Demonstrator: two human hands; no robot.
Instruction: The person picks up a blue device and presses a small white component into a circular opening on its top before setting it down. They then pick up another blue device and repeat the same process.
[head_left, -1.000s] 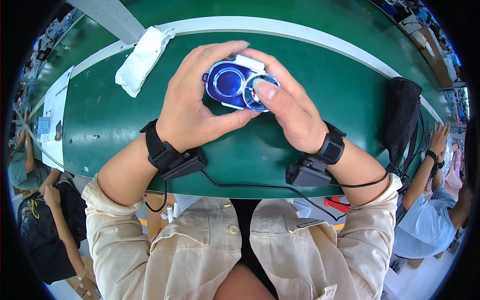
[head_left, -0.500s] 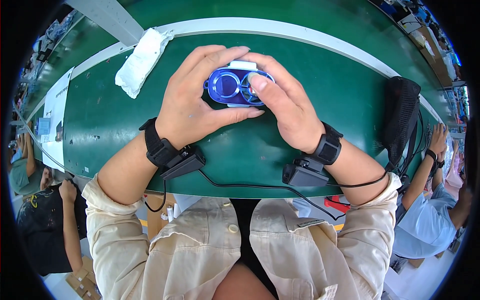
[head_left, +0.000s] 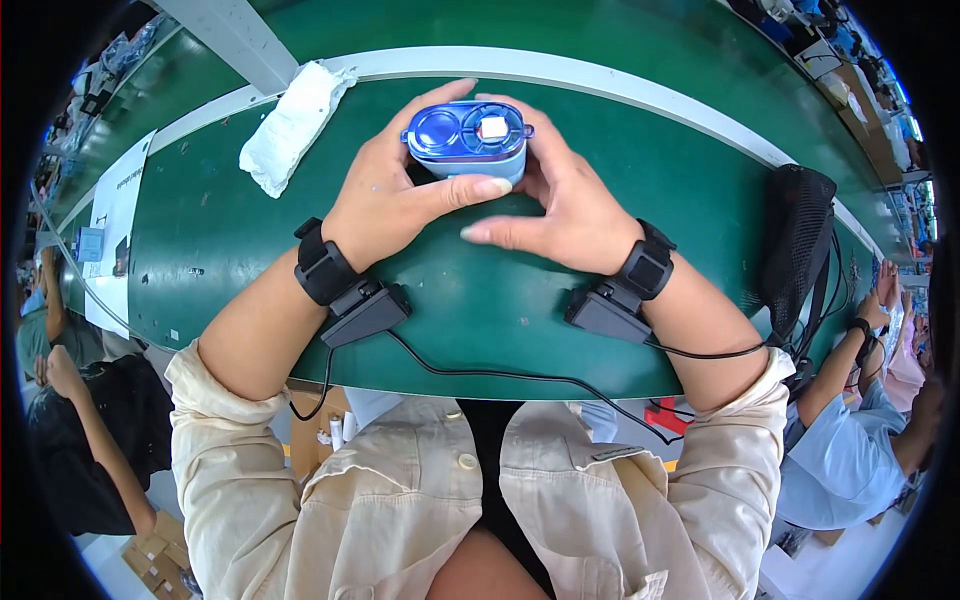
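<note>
You are holding a blue case [head_left: 466, 145] in front of you, over the green surface [head_left: 480, 310]; whether its base is touching down cannot be told. Your left grip [head_left: 385, 190] is closing around its left end, the thumb lying along the near wall. Your right grip [head_left: 585, 215] is standing wide: its fingers are resting against the case's right end, while its thumb is pointing left, clear of the near wall. The glossy top is facing up, showing a round recess on the left and a ring on the right, with a white square piece [head_left: 494, 127] sitting inside that ring. Left of your hands, a crumpled white packet [head_left: 297, 128] is lying near the pale rail [head_left: 560, 68]. Farther right, a black mesh bag [head_left: 800, 235] is resting near the edge.
</note>
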